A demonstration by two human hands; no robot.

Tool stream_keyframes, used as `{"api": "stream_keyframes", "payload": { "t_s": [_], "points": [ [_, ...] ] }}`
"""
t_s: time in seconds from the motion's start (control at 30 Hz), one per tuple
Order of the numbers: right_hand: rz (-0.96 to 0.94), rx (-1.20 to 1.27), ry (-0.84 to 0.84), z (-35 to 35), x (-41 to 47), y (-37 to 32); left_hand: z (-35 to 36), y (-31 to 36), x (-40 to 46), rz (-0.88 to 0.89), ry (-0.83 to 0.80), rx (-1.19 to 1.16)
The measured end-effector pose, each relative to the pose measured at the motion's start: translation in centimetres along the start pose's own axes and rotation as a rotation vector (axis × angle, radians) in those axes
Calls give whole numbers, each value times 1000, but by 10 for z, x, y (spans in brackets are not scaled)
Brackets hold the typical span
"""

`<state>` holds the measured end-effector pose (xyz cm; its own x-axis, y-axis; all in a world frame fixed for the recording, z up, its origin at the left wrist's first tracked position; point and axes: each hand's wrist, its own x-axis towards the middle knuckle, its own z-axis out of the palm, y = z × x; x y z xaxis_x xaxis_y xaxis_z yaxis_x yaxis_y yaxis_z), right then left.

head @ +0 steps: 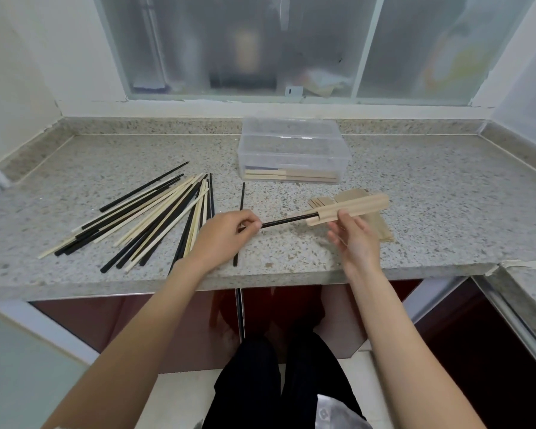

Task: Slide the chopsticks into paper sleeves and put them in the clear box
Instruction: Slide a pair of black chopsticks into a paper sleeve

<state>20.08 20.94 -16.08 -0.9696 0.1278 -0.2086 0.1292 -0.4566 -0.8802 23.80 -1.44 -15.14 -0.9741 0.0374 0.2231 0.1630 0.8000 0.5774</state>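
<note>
My left hand [226,233] pinches the near end of a black chopstick pair [288,220], whose far end sits inside a brown paper sleeve [350,209]. My right hand [355,239] holds that sleeve from below, a little above the counter. Under it lies a small stack of more brown sleeves [375,226]. To the left, several loose black and pale chopsticks [155,215] lie fanned out on the counter. One single black chopstick [241,199] lies apart beside my left hand. The clear box [293,150] stands at the back, with sleeved pale chopsticks [291,176] along its front wall.
The speckled stone counter [430,212] ends at a front edge just below my wrists. A frosted window [260,48] runs along the back wall. Red cabinet doors [136,323] are below the counter.
</note>
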Motion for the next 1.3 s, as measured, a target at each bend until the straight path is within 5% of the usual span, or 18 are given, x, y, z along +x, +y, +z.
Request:
{"api": "stream_keyframes", "payload": {
  "t_s": [0.37,0.47,0.63,0.9,1.07,1.2,1.3],
  "points": [
    [23,-7,1,2,1,7,12,-2,7,-55,132,-156],
    [-14,29,88,-6,5,-2,5,-15,19,-159,224,8],
    [-19,54,201,-22,11,-6,10,-21,39,-340,-90,274],
    [-21,43,146,-27,13,-6,12,-19,36,-440,19,81],
    [-22,54,136,-27,14,-5,2,4,21,-289,141,-334],
    [7,126,141,-28,15,-6,-9,18,12,76,104,-142],
    [11,160,147,-31,15,-7,-5,14,9,152,42,-37]
  ]
}}
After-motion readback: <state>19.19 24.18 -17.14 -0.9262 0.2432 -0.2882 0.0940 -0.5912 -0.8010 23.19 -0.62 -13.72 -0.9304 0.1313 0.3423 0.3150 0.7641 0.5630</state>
